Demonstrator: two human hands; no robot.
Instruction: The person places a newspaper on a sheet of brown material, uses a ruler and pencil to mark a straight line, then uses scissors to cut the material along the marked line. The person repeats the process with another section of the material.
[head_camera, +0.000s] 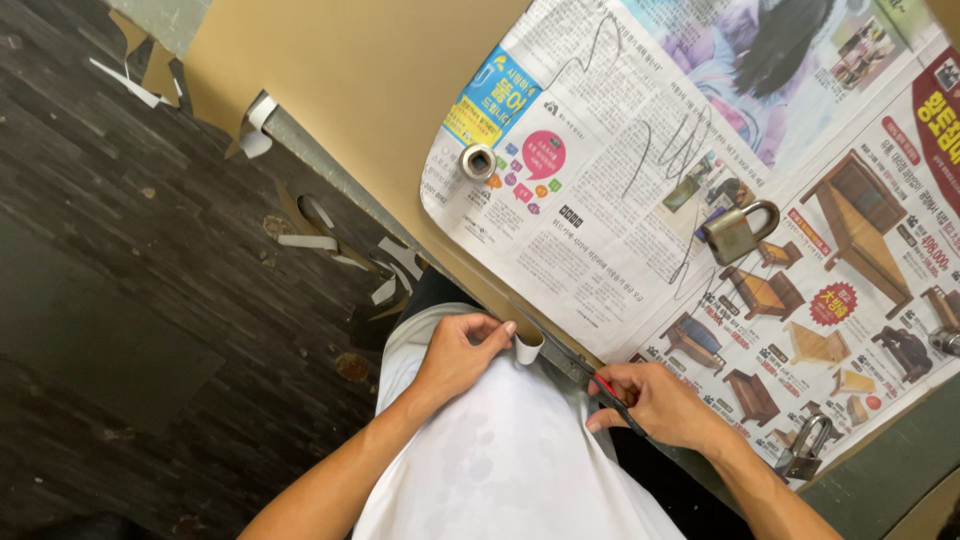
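My left hand pinches a small curled strip of white paper or tape at the table's near edge, over my white shirt. My right hand grips scissors with red-and-black handles; their blades point up-left toward the strip. Both hands sit just below the edge of a spread newspaper on a tan table.
On the newspaper lie a small tape roll, a brass padlock, a second padlock near my right wrist, and thin bent wire. White paper scraps litter the dark wood floor at left.
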